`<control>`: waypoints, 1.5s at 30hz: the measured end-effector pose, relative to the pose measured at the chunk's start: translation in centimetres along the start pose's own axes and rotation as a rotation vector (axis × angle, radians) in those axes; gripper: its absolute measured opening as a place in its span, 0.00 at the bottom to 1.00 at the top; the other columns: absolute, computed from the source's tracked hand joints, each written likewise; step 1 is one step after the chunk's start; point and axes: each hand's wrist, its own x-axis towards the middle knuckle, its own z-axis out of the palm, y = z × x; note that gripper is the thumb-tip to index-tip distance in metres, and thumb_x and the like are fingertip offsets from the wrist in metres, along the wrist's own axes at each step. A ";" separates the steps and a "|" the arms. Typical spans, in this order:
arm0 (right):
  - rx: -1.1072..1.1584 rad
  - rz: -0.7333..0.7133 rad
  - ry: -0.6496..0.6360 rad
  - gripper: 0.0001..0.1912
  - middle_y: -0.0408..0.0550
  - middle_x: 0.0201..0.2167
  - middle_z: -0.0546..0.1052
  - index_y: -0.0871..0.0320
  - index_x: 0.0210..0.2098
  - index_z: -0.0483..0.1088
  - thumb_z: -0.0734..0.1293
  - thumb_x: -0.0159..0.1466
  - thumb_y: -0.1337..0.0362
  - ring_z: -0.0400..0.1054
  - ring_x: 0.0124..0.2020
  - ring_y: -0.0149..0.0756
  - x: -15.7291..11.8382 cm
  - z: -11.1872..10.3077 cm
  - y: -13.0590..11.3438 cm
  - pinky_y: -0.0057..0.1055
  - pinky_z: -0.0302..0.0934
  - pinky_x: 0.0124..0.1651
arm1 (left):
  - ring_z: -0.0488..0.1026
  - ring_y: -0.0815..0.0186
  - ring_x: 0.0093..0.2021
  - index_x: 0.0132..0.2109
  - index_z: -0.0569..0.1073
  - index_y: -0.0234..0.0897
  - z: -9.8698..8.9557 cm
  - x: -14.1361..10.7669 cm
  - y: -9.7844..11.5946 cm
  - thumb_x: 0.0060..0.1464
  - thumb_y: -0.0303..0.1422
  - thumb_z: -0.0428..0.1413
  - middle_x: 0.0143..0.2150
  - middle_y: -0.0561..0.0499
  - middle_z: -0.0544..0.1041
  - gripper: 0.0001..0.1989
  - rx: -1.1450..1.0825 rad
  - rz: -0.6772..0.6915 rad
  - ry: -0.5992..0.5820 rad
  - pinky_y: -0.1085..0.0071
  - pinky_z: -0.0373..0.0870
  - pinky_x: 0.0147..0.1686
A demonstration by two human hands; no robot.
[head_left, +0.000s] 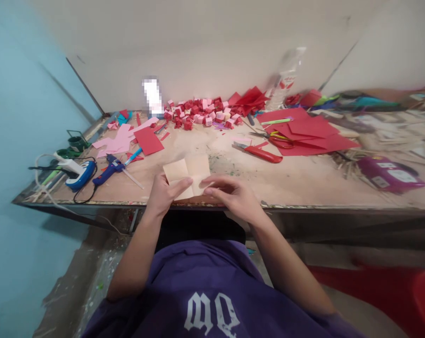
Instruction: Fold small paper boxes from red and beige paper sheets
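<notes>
A cream sheet of paper (200, 165) with crossing fold lines is held up just above the table's front edge. My left hand (166, 191) grips its left side, thumb lying across the front. At the lower right corner, my right hand (229, 190) pinches the paper between thumb and fingers. Beyond the sheet, many small folded red and pink paper pieces (205, 112) form a pile at the back of the table. A red paper rectangle (149, 141) lies behind my left hand, and a red-handled cutter (261, 153) lies behind my right.
A blue glue gun (110, 168) and a blue power strip (81, 176) with cables occupy the left. Red paper sheets (311, 134) and scissors (279, 141) lie to the right, near a purple packet (388, 174). A clear bottle (284, 87) and a lit phone (152, 96) stand behind.
</notes>
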 end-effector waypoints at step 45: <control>0.029 0.079 -0.032 0.20 0.48 0.29 0.82 0.58 0.34 0.81 0.76 0.62 0.46 0.73 0.30 0.36 0.3 0.2 0.1 0.30 0.67 0.33 | 0.84 0.54 0.45 0.42 0.86 0.34 -0.2 -0.6 -0.1 0.53 0.40 0.70 0.43 0.45 0.88 0.14 0.222 0.026 -0.147 0.64 0.82 0.45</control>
